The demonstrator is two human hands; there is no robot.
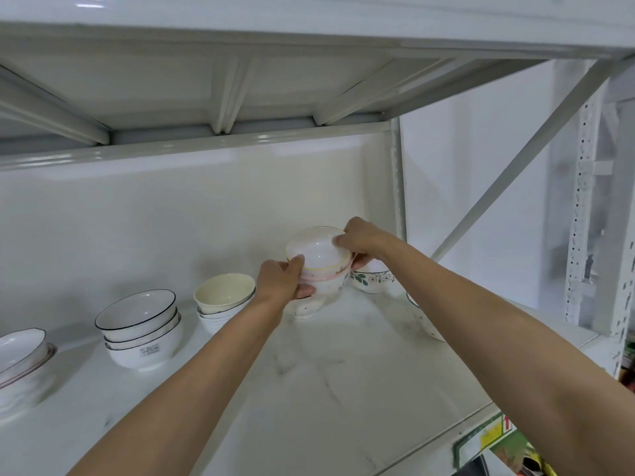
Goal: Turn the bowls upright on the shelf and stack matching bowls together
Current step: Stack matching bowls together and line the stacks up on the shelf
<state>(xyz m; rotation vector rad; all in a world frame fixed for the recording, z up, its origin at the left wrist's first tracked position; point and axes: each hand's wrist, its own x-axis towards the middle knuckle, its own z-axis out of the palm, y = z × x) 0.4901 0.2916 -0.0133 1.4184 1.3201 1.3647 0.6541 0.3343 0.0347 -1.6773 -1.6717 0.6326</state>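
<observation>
Both hands clasp a glossy speckled round bowl (318,250) tilted atop its pink-rimmed twin (328,281): left hand (281,280) curled at seven o'clock, right hand (360,240) at two, above the marbled shelf (326,372).

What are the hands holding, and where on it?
Both hands, left and right, grip a small stack of speckled bowls by opposite sides of the rims, tilted toward the camera.

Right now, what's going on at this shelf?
A person grips a tilted white speckled bowl with a yellow rim with both the left hand and right hand, nesting it in a pink-rimmed bowl. On the white marbled shelf stand upright black-rimmed white bowls and a cream bowl atop another stack.
</observation>
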